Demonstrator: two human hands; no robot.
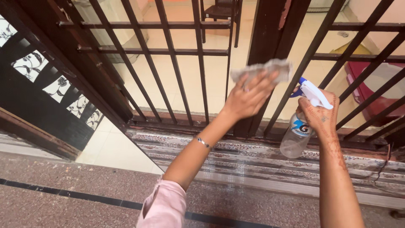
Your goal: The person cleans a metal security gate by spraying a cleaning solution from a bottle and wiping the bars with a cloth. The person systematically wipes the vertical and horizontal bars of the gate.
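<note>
Holding a clear spray bottle (300, 126) with a white and blue trigger head, the right hand (319, 115) has its grip closed round the neck, just before the dark metal gate (198, 63). Farther out, the left hand (249, 96) presses a pale, crumpled cloth (263, 68) against an upright bar, fingers closed over it.

Left arm: pink sleeve (162, 207), thin silver bracelet (203, 142). Right hand (317, 115): henna pattern running down forearm.

Bright daylight beyond the dark grille (168, 63); sharp, wide-angle bending at edges.
</note>
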